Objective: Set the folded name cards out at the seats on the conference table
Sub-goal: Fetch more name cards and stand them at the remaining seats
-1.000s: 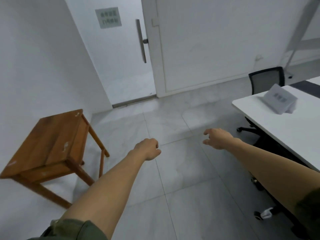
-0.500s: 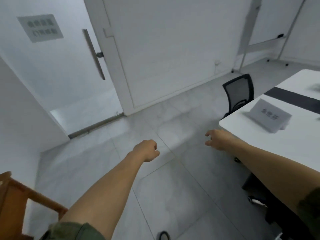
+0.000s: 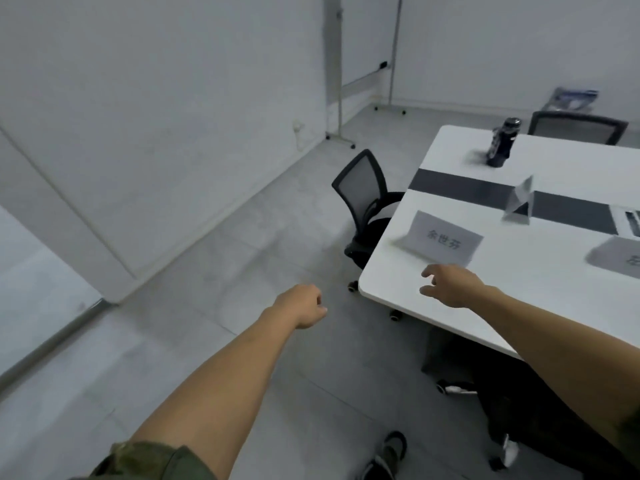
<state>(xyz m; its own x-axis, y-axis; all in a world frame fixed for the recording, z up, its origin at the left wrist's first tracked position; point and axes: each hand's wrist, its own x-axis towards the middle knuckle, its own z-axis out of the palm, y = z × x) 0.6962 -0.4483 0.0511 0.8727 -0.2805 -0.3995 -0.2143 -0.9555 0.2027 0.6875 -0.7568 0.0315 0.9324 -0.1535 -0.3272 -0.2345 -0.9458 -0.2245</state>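
Table [image 3: 554, 306]: white, w/ a dark grey stripe [image 3: 460, 188] across it. Name card [image 3: 443, 239]: pale grey, dark letters on front. 2nd card [image 3: 616, 259]: same pale grey, dark marks, blurry. 3rd card [image 3: 519, 202]: pale grey, plain. Bottle [image 3: 500, 143]: black w/ small light bits. Near chair [image 3: 362, 188]: black, net back w/ tiny holes. Far chair [image 3: 578, 128]: black rim, grey net. Floor [image 3: 242, 254]: light grey sq. tiles, thin lines btw them. Wall [image 3: 173, 98]: white. Sleeve [image 3: 149, 462]: olive green. Shoe [image 3: 388, 455]: dark.
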